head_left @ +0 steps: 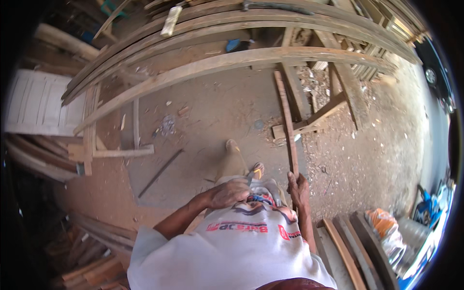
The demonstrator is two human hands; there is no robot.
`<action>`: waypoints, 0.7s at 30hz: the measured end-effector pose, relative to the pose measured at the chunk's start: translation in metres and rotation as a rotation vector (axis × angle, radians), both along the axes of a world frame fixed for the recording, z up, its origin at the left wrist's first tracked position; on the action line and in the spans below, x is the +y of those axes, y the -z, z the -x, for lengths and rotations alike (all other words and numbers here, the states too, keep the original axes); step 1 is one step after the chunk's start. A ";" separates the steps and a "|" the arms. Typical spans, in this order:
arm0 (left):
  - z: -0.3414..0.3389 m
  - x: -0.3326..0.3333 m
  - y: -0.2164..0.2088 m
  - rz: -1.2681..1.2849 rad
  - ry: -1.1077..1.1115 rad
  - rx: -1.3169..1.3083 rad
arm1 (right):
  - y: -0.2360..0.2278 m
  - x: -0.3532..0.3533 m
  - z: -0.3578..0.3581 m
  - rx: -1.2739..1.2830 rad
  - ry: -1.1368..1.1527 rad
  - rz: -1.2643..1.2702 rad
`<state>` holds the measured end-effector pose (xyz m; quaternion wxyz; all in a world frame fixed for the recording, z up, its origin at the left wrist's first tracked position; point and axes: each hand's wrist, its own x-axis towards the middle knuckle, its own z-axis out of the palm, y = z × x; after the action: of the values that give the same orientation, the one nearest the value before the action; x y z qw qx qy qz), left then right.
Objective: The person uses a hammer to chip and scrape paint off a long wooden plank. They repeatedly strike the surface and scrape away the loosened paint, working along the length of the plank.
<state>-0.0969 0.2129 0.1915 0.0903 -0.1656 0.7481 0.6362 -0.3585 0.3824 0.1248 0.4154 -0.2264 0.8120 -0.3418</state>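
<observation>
My right hand (298,189) is closed around the lower end of a long, narrow wooden strip (286,118). The strip stretches forward from my right side toward the timber stand, its far end close to the front beam. At my waist, my left hand (230,194) rests against the front of my white shirt (241,246), back of the hand up. Its fingers are curled in, and what they hold, if anything, is hidden. Below, my two feet show on the floor, one in a sandal (258,169) with a yellow strap.
Long beams (212,67) lie across wooden trestles (292,92) ahead, with a hammer (278,7) and a pale wood block (171,21) on top. A dark bar (161,173) lies on the floor. Planks (345,251) are stacked near right; a white panelled door (46,102) stands left.
</observation>
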 end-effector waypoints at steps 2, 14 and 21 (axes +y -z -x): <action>0.002 0.005 -0.015 -0.007 0.111 -0.027 | 0.001 0.020 0.001 -0.046 0.040 -0.001; -0.039 0.029 0.019 0.012 0.126 0.099 | -0.004 0.073 0.007 -0.053 0.058 -0.034; -0.044 0.078 0.036 0.000 -0.434 0.000 | 0.015 0.155 -0.014 0.116 -0.064 -0.086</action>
<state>-0.0530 0.2908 0.1555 -0.0487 -0.3225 0.6949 0.6409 -0.3449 0.5377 0.1098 0.3876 -0.2535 0.8410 -0.2796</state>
